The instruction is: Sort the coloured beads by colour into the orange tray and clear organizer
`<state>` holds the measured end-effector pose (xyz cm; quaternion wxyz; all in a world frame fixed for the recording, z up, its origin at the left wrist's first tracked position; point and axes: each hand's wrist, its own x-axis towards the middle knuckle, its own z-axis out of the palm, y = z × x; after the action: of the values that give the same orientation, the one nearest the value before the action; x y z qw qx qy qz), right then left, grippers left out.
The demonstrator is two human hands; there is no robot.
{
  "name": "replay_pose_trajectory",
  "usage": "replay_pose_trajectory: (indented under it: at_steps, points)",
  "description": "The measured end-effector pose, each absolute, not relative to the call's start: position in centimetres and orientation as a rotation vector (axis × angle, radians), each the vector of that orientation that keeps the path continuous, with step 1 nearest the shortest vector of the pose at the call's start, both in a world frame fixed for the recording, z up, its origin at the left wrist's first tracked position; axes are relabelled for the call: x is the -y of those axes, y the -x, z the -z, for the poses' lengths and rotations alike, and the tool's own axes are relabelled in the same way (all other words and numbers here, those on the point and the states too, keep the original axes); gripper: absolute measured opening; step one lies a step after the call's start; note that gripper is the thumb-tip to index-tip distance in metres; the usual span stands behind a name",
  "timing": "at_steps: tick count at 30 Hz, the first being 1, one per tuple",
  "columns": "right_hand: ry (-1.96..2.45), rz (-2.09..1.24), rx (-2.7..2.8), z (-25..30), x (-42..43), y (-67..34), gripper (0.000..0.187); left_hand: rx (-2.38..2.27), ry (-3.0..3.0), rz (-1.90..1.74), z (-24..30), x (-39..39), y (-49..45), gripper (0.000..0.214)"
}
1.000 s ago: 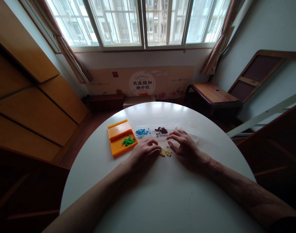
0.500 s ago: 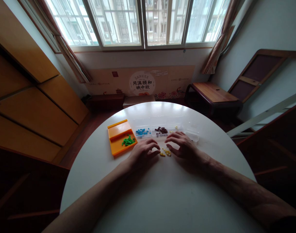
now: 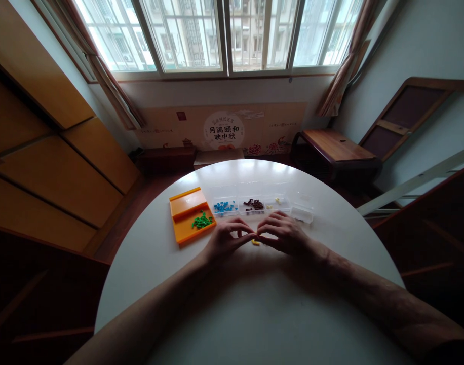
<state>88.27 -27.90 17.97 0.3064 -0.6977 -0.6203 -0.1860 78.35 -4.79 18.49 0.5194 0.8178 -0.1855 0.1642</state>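
Note:
My left hand (image 3: 230,238) and my right hand (image 3: 287,234) meet fingertip to fingertip over the middle of the white table. The thumb and fingers of each are closed in a pinch. Whatever lies between the fingertips is too small and hidden to name. Just below them is a small yellow piece (image 3: 256,243) on the tabletop; other yellow pieces are mostly covered by my right hand. Beyond my hands stands a clear compartment box (image 3: 237,209). It holds blue pieces (image 3: 225,207), dark brown pieces (image 3: 254,204) and a few pale yellow pieces (image 3: 277,201).
An orange tray (image 3: 183,234) with green pieces (image 3: 202,220) lies left of the clear box. A small clear container (image 3: 302,214) stands at the box's right end. The round white table (image 3: 255,314) has a curved edge, with a wooden stool (image 3: 336,144) behind it.
My hands have come together, fingertips now touching where there was a gap. My right hand has moved left over the yellow pieces, hiding most of them.

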Motion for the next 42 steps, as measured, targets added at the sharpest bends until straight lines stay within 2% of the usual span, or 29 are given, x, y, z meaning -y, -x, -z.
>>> replay_pose_trajectory:
  at_steps: [17,26,36,42]
  points:
    - [1.819,0.577,1.596,-18.3,28.1,-88.1,0.007,0.456,-2.056,-0.479,-18.3,4.6,-78.2,0.017]
    - [2.018,0.728,1.233,-18.5,29.1,-90.3,0.006,0.474,-2.459,-0.658,-18.2,3.4,-77.6,0.012]
    - [2.324,0.745,1.121,-19.4,29.5,-93.3,0.007,0.544,-2.545,-0.616,-18.1,3.4,-77.5,0.013]
    - [2.265,0.617,1.231,-19.0,30.2,-92.2,0.007,0.509,-2.568,-0.577,-18.1,3.4,-77.5,0.012]
